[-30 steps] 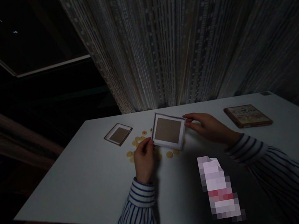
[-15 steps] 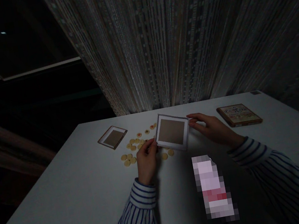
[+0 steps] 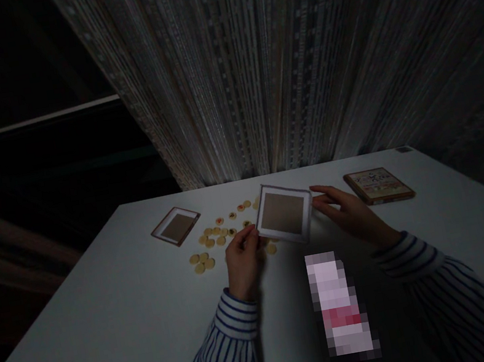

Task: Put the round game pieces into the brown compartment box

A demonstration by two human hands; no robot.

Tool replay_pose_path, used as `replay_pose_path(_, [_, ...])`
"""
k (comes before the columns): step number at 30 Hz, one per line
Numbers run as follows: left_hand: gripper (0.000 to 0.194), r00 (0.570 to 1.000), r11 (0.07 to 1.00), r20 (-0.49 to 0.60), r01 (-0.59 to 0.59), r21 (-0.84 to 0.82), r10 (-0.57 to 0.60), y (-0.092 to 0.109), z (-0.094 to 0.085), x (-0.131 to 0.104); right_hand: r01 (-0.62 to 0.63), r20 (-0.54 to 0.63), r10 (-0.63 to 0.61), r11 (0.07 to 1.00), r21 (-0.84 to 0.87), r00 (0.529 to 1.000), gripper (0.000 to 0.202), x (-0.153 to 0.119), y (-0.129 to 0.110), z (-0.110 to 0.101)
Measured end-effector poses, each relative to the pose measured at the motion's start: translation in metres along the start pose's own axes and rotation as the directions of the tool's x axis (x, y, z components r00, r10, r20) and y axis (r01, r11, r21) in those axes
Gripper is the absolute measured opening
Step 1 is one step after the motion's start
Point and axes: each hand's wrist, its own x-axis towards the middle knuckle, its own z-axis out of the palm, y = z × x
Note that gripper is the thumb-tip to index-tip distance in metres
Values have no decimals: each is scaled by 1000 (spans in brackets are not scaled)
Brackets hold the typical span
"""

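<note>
A shallow box half [image 3: 287,213] is held above the table with its inside towards me, showing a grey-brown bottom and a white border. My left hand [image 3: 242,261] pinches its left edge between thumb and fingers. At the opposite edge, the fingertips of my right hand [image 3: 349,213] grip the upper right side. Below and left of the box half lie several round Chinese chess pieces [image 3: 219,232], some with red or dark characters; the box half and my left hand cover part of them.
Another shallow box half [image 3: 177,225] lies open-side up on the white table [image 3: 107,317] at left. At right rests a flat printed game box [image 3: 378,185]. A pixelated pink-and-white item [image 3: 337,298] is near the front. Strand curtains [image 3: 227,71] hang behind the table.
The view has shifted slightly, so things on the table appear further left. Both hands keep hold of the box half, which sits slightly further right over the pieces.
</note>
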Motion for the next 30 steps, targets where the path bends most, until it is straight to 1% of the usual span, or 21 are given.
replay_pose_path(5, [30, 1000, 1000, 8, 13, 1, -13, -2, 7, -2, -64, 9, 63, 998, 19, 998, 43, -8, 9, -2])
replay_pose_path(10, [32, 999, 999, 0, 39, -14, -39, -6, 14, -3, -53, 11, 53, 997, 56, 999, 42, -16, 18, -3])
replay_pose_path(16, [30, 999, 999, -10, 46, 23, -46, -8, 24, -5, -99, 28, 97, 992, 81, 995, 44, -24, 29, -2])
replay_pose_path(24, [22, 999, 994, -9, 45, 97, -44, -9, 41, -12, -64, 109, 47, 985, 160, 993, 43, -36, 47, -3])
replay_pose_path(26, [22, 998, 994, -4, 57, 91, -57, -10, 44, -13, -59, 120, 42, 987, 147, 992, 43, -39, 49, -4])
replay_pose_path(30, [22, 997, 994, 13, 69, 85, -70, -15, 49, -12, -51, 111, 44, 997, 64, 993, 45, -43, 52, -7])
